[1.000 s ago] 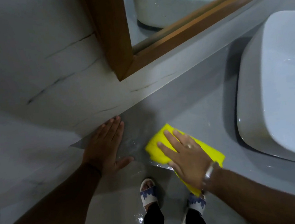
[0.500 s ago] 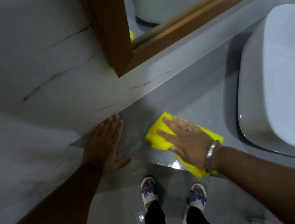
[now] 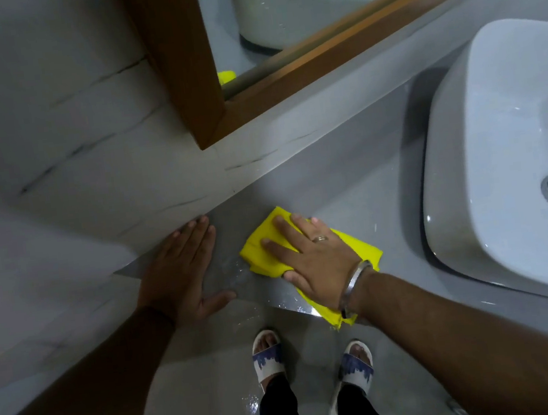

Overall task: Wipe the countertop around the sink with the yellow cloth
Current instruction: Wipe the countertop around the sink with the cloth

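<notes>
The yellow cloth [image 3: 261, 243] lies folded on the grey countertop [image 3: 360, 190], left of the white vessel sink [image 3: 508, 158]. My right hand [image 3: 313, 257] presses flat on the cloth with fingers spread, a ring on one finger and a metal bangle at the wrist. One end of the cloth hangs over the counter's front edge. My left hand [image 3: 178, 270] rests flat and open on the counter's left corner, beside the marble wall.
A wood-framed mirror [image 3: 179, 63] hangs on the wall above the counter's back edge. White marble wall tiles [image 3: 51, 148] close off the left side. Below the front edge are the floor and my sandalled feet [image 3: 266, 356]. The wiped patch near the cloth looks wet.
My right hand has slid the cloth away from the front edge toward the back wall and slightly left. The left hand has stayed planted in the corner.
</notes>
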`<state>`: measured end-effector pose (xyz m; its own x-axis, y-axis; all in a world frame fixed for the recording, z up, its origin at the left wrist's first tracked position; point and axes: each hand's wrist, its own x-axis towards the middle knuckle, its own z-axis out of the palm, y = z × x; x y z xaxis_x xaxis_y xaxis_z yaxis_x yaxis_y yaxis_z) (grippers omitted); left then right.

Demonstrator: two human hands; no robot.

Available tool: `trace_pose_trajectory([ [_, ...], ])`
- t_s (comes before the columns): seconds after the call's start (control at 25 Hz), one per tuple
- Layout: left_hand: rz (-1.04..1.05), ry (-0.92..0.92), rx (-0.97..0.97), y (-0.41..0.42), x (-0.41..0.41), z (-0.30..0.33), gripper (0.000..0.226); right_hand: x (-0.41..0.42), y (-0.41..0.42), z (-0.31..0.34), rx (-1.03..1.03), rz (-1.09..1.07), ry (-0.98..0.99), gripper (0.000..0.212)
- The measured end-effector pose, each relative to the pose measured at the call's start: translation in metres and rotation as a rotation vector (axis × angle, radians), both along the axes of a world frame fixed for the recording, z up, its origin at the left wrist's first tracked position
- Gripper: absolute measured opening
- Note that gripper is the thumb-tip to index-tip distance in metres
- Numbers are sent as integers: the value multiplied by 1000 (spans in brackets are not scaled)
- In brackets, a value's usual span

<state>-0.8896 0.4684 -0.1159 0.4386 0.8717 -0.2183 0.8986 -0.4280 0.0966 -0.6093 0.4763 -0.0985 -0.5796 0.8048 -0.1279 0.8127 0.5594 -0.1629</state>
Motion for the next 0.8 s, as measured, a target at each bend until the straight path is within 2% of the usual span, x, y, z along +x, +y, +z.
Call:
trace_pose_trajectory([
  [0.16,19,-14,51,0,-6,-5,107,60,-31,19,-86,-409,66,75],
  [0.36,-14,-1,43,-1,-5,0,104,80,-70,5,-179,-651,101,87],
  [0.48,15,-36,41,-3,-1,10,101,74,-61,5,-166,-692,73,91],
  [0.56,33,-137,107,-2,20,25,99,74,-62,2,-159,-687,25,96],
  [0.68,-82,-262,194,5,100,32,91,73,-62,-1,-147,-672,5,99],
  [0.8,-124,-217,125,-5,179,20,77,73,-62,-1,-124,-687,43,93],
])
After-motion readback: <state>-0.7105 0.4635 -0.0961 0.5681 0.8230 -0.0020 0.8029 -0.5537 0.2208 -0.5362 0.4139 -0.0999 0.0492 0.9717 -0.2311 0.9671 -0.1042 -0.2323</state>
